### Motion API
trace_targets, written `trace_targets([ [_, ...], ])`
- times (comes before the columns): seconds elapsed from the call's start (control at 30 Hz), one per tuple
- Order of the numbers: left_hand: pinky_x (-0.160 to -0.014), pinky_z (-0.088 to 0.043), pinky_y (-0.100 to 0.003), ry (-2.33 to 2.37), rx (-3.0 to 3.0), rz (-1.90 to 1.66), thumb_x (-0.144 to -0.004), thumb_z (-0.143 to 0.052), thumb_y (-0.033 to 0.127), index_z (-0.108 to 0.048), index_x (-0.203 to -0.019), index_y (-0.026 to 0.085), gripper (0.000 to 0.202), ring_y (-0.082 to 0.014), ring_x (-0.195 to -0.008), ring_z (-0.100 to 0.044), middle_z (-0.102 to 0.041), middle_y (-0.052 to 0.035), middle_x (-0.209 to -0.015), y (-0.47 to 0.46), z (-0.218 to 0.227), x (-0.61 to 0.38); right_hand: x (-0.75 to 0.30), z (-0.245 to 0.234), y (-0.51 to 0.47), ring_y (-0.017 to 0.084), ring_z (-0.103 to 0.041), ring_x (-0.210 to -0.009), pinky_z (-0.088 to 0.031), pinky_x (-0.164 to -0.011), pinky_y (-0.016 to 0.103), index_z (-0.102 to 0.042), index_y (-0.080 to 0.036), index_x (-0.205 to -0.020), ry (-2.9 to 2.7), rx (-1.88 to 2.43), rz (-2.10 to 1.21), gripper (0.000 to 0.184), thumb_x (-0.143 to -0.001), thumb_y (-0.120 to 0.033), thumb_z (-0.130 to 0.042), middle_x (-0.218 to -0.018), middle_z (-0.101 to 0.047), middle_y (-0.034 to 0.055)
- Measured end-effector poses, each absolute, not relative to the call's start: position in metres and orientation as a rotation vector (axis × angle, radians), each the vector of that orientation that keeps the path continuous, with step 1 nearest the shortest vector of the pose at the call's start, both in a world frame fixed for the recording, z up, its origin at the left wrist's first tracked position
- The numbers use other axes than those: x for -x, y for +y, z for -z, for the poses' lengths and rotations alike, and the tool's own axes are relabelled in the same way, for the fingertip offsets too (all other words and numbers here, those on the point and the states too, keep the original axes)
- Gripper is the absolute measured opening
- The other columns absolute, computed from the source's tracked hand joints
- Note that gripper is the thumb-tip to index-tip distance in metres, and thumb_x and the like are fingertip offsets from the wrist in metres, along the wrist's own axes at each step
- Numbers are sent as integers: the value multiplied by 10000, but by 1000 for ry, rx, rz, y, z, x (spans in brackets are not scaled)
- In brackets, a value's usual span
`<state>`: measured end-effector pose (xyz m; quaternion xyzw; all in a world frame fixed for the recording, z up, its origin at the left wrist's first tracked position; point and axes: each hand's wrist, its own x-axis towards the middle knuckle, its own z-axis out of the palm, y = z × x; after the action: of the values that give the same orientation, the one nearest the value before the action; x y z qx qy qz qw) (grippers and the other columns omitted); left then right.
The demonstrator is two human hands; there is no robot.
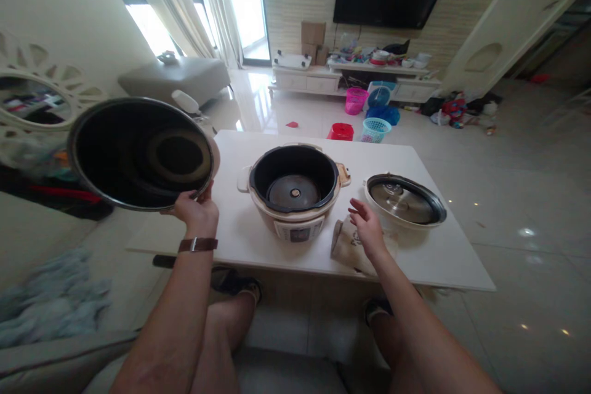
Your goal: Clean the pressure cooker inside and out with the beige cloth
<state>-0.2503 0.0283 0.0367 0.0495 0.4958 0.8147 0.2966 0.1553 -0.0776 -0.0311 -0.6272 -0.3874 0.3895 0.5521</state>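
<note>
My left hand [196, 209] grips the rim of a dark inner pot [138, 152] and holds it tilted, mouth toward me, over the table's left end. The cooker body [295, 194] stands open on the white table [415, 261] with its heating plate showing. My right hand [367, 225] hovers with fingers spread just above a beige cloth [344, 246] to the right of the cooker. The cooker's lid [406, 200] lies upside down further right.
Plastic baskets [375, 129] and a red tub [340, 132] sit on the shiny floor beyond the table. A low TV cabinet [323, 80] and a grey ottoman [178, 77] stand farther back. My knees are under the table's near edge.
</note>
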Motion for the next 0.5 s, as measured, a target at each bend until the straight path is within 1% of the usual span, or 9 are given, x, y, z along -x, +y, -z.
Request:
trace_targets([
  [0.1,-841,-703,-457,1298,-237,-2158,-659,-577,-11,-479,-1293,381,752,-205,-1039,-729,-634,-3,-1230,24,-59,242,-154,38,-75,315,-732,-1186,-566,-1056,536,-727,-229,-1214,-912,1470,-909,533,-704,-374,-676,-1401,-733,144],
  [0.2,-844,-697,-437,1307,-524,-2063,-697,-588,-12,-528,-1272,415,719,-209,-1075,-728,-673,24,-1241,14,-87,226,-155,43,-74,312,-731,-1181,-562,-1057,534,-730,-235,-1204,-921,1463,-901,515,-708,-361,-672,-1394,-736,140],
  [0.27,-846,-697,-443,1214,-625,-2028,-655,-615,-28,-539,-1274,426,771,-217,-1068,-729,-694,33,-1227,4,-105,212,-156,45,-73,310,-731,-1177,-561,-1053,528,-728,-234,-1207,-929,1467,-880,511,-716,-359,-660,-1385,-738,143],
  [0.33,-844,-699,-457,1101,-652,-1983,-565,-594,-57,-549,-1289,407,862,-217,-1010,-740,-712,34,-1184,-7,-119,198,-157,46,-72,310,-731,-1175,-562,-1050,529,-725,-230,-1212,-936,1470,-861,510,-725,-358,-648,-1384,-737,146],
  [0.4,-836,-701,-455,1056,-630,-1906,-515,-566,-60,-569,-1288,368,884,-206,-926,-748,-723,29,-1111,-15,-128,184,-157,48,-70,311,-731,-1178,-559,-1055,535,-720,-226,-1217,-944,1469,-852,510,-732,-358,-639,-1387,-734,148],
  [0.5,-825,-703,-463,1070,-590,-1778,-553,-581,-25,-598,-1245,305,767,-210,-871,-755,-727,13,-1012,-20,-133,167,-156,50,-67,307,-733,-1175,-560,-1060,536,-717,-218,-1223,-955,1465,-857,507,-744,-356,-625,-1375,-738,149],
])
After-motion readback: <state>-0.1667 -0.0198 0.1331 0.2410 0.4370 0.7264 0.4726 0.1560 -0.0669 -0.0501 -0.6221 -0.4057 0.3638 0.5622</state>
